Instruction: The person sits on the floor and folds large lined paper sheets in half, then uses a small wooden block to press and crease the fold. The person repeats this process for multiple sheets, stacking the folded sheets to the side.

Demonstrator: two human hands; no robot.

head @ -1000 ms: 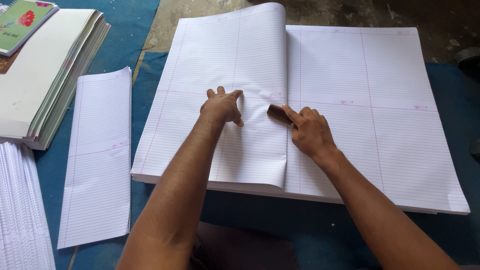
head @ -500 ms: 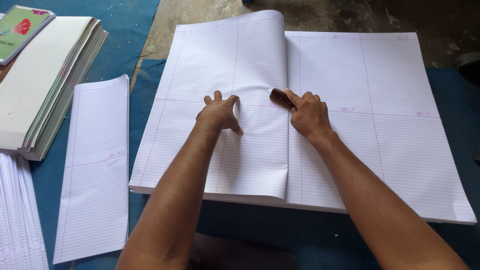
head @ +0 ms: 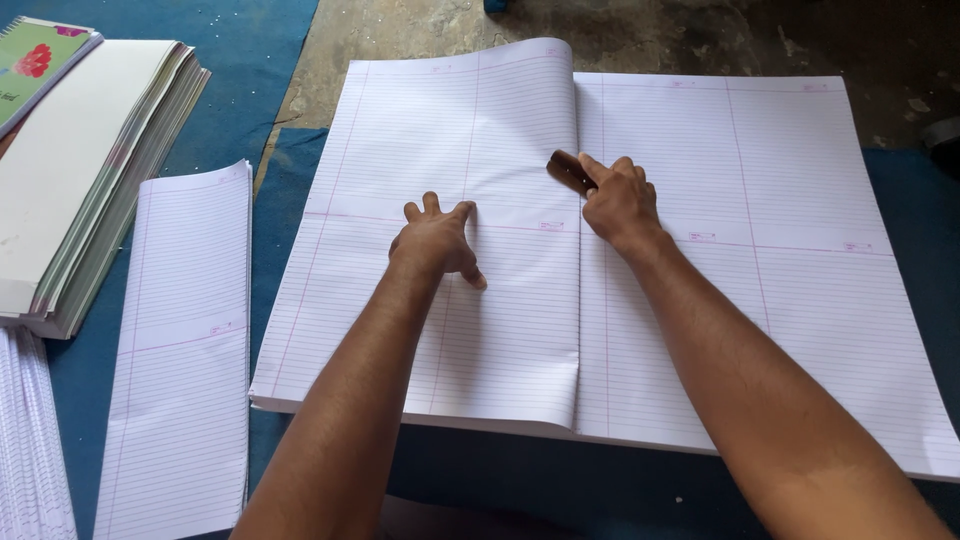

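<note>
- The left hand lies flat on the folded-over sheet, which is the left half of the large stack of ruled paper. Its fingers are a little spread and press down on the paper; they pinch nothing.
- The right hand is at the fold line in the middle of the stack. Its fingers are close together and hold a small dark brown tool, which lies pressed on the crease.
- The folded-over sheet is curved up near the fold at the top, and lies flatter near the bottom edge.
- The large stack of ruled paper lies on a blue mat that covers the worktop, in the middle of the view. Its top part reaches over a bare grey surface.
- Left of the stack, just beside it, lies a narrow pile of folded ruled sheets.
- Further left there is a thick pile of white sheets, and on its far corner lies a notebook with green cover.
- At the bottom left edge, another pile of ruled paper is partly in view.
</note>
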